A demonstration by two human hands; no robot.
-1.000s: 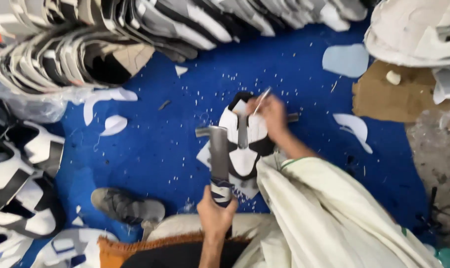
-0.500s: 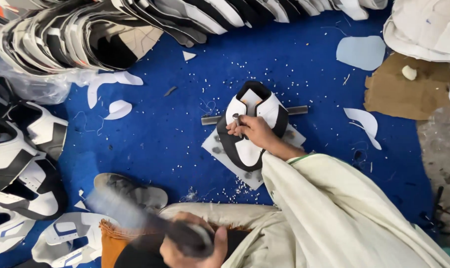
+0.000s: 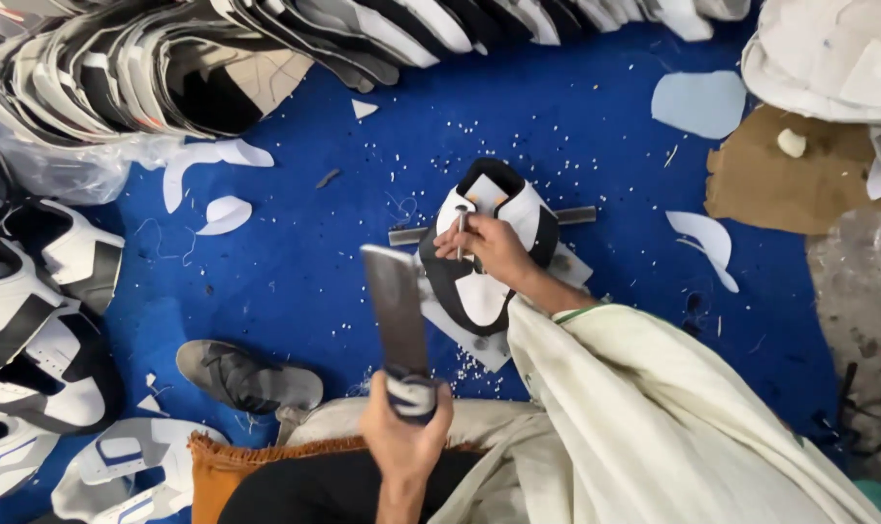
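Note:
A black and white shoe upper (image 3: 479,291) lies flat on a metal plate on the blue mat (image 3: 576,136). My right hand (image 3: 489,247) rests on it and pinches a thin metal punch (image 3: 461,225) upright against the white part. My left hand (image 3: 406,427) grips the wrapped handle of a flat grey metal bar (image 3: 395,306), raised and tilted just left of the upper. A grey metal strip (image 3: 576,215) sticks out from under the upper on both sides.
Rows of stacked black and white uppers (image 3: 168,68) line the top and left edges. White cut-off scraps (image 3: 225,213) and small punched bits dot the mat. A grey sandal (image 3: 246,374) lies near my knee. Brown card (image 3: 780,180) and white pieces sit at right.
My left hand has lifted the metal bar from low near my lap to upright beside the upper. My right hand stays on the upper with the punch.

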